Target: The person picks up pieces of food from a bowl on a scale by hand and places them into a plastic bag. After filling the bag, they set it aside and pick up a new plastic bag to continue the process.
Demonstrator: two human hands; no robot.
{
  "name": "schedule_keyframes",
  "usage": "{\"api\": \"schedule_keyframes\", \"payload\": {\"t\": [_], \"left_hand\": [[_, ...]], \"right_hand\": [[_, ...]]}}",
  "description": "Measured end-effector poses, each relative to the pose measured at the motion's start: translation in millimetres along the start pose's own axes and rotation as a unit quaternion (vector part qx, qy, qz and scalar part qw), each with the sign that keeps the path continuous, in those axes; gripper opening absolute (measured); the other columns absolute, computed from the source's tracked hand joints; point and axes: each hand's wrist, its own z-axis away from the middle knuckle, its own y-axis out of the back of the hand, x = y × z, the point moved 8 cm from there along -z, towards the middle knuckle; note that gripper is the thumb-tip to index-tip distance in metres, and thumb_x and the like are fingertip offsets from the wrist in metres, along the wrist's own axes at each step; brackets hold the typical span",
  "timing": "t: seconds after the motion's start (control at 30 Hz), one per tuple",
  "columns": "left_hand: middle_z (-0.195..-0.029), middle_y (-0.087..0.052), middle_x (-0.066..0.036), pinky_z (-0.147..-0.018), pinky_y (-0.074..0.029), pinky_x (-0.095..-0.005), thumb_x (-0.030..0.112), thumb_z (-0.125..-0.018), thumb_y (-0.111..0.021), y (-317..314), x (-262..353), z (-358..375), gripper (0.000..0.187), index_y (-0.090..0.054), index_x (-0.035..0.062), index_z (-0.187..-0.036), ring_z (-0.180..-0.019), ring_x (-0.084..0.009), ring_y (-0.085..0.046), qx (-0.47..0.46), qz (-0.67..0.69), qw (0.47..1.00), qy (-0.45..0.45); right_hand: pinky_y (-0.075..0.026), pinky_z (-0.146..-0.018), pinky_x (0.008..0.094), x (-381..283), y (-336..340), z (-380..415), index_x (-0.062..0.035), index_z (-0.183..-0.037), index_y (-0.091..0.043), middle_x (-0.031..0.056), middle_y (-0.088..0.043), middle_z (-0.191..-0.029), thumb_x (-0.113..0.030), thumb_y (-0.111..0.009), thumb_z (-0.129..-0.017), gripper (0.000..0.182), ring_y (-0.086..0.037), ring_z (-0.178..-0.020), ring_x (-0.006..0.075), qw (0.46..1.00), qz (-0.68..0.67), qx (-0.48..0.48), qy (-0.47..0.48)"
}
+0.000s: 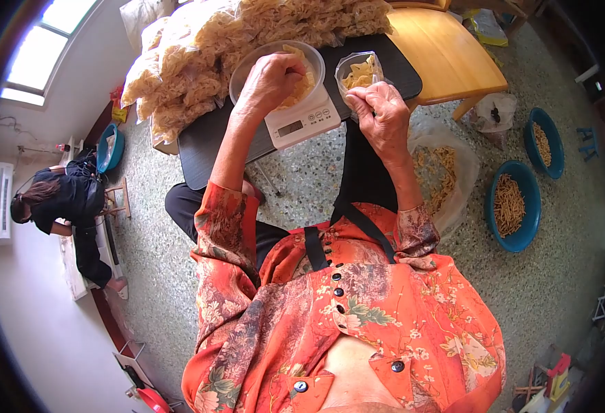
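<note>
On a white digital scale [304, 126] rests a translucent round bowl [237, 77] with yellowish dried pieces [301, 93] in it. My left hand [272, 84] reaches into the bowl with its fingers curled together; whatever they hold is hidden. My right hand [383, 118] pinches the edge of a small clear plastic bag [359, 63], which is partly filled with the same kind of pieces and stands open, right of the scale. Scale and bag are on a dark table [202, 148].
Many filled clear bags [178, 82] are piled behind the bowl. A wooden stool [447, 58] adjoins the table. On the floor are a large plastic bag [447, 172] of pieces and blue basins [514, 206] of sticks. Another person [68, 196] is at the left.
</note>
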Motion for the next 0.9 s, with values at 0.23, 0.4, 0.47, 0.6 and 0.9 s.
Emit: {"api": "schedule_keyframes", "payload": {"t": [0.23, 0.4, 0.47, 0.6, 0.9], "left_hand": [[-0.089, -0.071, -0.014, -0.078, -0.055, -0.0433, 0.008, -0.080, -0.068, 13.1, -7.7, 8.7, 0.009, -0.072, 0.0069, -0.089, -0.087, -0.0341, -0.069, 0.029, -0.067, 0.995, 0.069], [-0.090, -0.070, -0.010, -0.077, -0.054, -0.0361, 0.008, -0.082, -0.075, 10.8, -2.5, 4.3, 0.020, -0.074, 0.0073, -0.102, -0.083, -0.0231, -0.067, 0.029, 0.019, 0.999, 0.025], [-0.097, -0.069, -0.008, -0.079, -0.054, -0.0352, 0.008, -0.082, -0.076, -3.5, 0.1, 2.1, 0.026, -0.074, 0.0096, -0.107, -0.085, -0.0219, -0.067, -0.038, 0.054, 0.997, 0.038], [-0.098, -0.067, -0.008, -0.080, -0.054, -0.0344, 0.007, -0.081, -0.077, -8.9, 4.8, 3.5, 0.026, -0.074, 0.0096, -0.107, -0.087, -0.0219, -0.066, -0.038, 0.012, 0.999, 0.005], [-0.094, -0.065, -0.006, -0.071, -0.053, -0.0328, 0.009, -0.082, -0.074, 0.4, 4.6, 4.1, 0.013, -0.068, 0.0048, -0.093, -0.077, -0.0189, -0.064, -0.069, -0.016, 0.997, -0.009]], "right_hand": [[-0.054, -0.072, 0.0401, 0.7, -0.2, 0.8, -0.0049, -0.090, -0.077, 0.0087, -0.068, -0.081, -0.012, -0.081, -0.080, 0.013, -0.067, -0.077, 0.0296, 1.000, 0.002, 0.003, 0.005], [-0.054, -0.073, 0.0402, 0.2, -1.6, 1.4, -0.0047, -0.090, -0.077, 0.0089, -0.069, -0.081, -0.012, -0.081, -0.080, 0.013, -0.067, -0.077, 0.0296, 1.000, 0.003, -0.003, 0.002], [-0.055, -0.073, 0.0403, -0.1, -1.9, 1.2, -0.0047, -0.090, -0.077, 0.0091, -0.069, -0.081, -0.013, -0.081, -0.080, 0.013, -0.067, -0.078, 0.0296, 1.000, 0.005, -0.004, 0.005], [-0.055, -0.073, 0.0405, 0.2, -0.2, 0.1, -0.0045, -0.090, -0.077, 0.0093, -0.068, -0.081, -0.013, -0.081, -0.080, 0.013, -0.067, -0.078, 0.0296, 1.000, 0.010, -0.006, 0.000], [-0.055, -0.073, 0.0400, 0.6, -0.7, 1.4, -0.0042, -0.090, -0.077, 0.0094, -0.069, -0.081, -0.012, -0.082, -0.080, 0.013, -0.067, -0.078, 0.0295, 1.000, 0.004, -0.004, -0.001]]}}
